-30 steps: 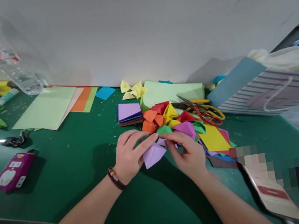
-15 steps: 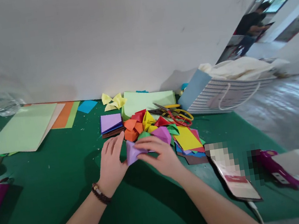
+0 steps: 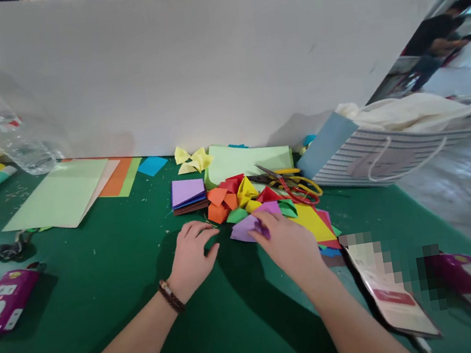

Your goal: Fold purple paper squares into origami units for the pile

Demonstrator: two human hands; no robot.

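Note:
Between the thumb and fingers of my right hand (image 3: 287,242) is a folded purple paper piece (image 3: 243,230), close to the near side of the pile. My left hand (image 3: 194,254) is apart from it, thumb and fingers spread with nothing between them. Just beyond lie an orange folded paper piece (image 3: 220,203), a yellow one (image 3: 246,191) and a green one (image 3: 237,216). A stack of purple and dark square papers (image 3: 187,192) rests past my left hand. Beside my right hand, yellow paper (image 3: 313,221) tops another stack of coloured sheets.
Red-handled scissors (image 3: 290,189) lie behind the pile. A striped paper bag (image 3: 383,154) stands at the right, with a phone (image 3: 389,289) nearer me. Large pale green sheets (image 3: 61,193), a plastic bottle (image 3: 11,127) and a purple device (image 3: 9,302) are on the left.
My left hand has let go of the purple paper piece. My right hand has carried it rightward, to the pile's near edge. The view has shifted left.

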